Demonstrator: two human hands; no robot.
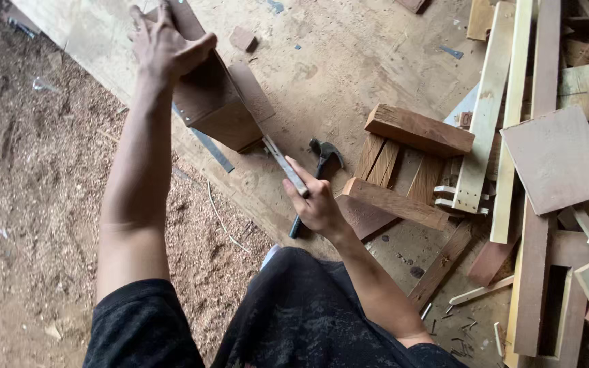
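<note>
Here we see the left hand (165,44) clamped over the top of a wooden box (216,102), which stands tilted on the plywood floor (349,54) at about 11 o'clock. Our right hand (318,204) is closed around one end of a flat metal bar (282,162); the bar's long axis runs from that hand toward 10 o'clock, its far end meeting the box's lower near edge. The right hand is thus nearer us, the box beyond it. A hammer (318,170) lies just behind the right hand. Stacked boards (533,204) crowd 3 o'clock; sawdust ground (28,170) lies open at 9 o'clock.
</note>
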